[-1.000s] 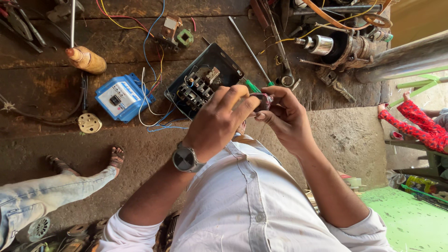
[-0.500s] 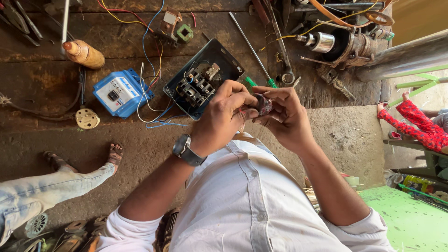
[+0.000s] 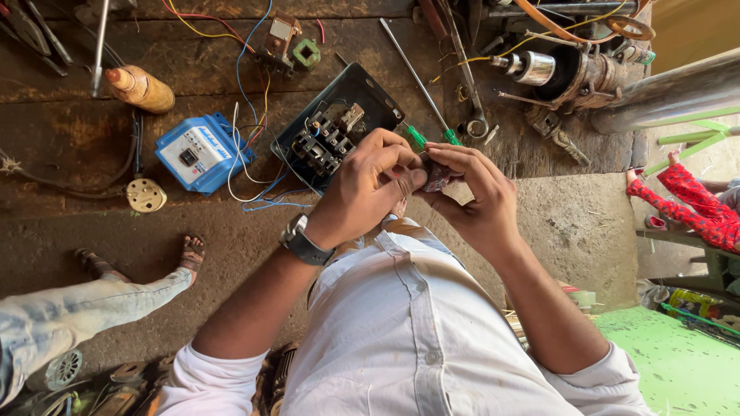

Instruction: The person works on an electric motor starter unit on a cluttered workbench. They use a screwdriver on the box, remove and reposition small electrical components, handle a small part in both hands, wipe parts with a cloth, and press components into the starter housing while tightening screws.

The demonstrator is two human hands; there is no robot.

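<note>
Both your hands meet above the workbench edge: your left hand [image 3: 370,189], the one with the wristwatch, pinches a small dark reddish part [image 3: 436,179] with curled fingertips, while your right hand [image 3: 474,202] cups it from below, steadying it close to your eyes. The open black switch box with exposed contacts [image 3: 333,135] sits just beyond, within easy reach, and the green-handled screwdriver [image 3: 420,139] lies beside it.

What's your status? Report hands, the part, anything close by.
Left hand and right hand both pinch small dark part. Held above open black box. Green-handled screwdriver just behind the fingers.
</note>
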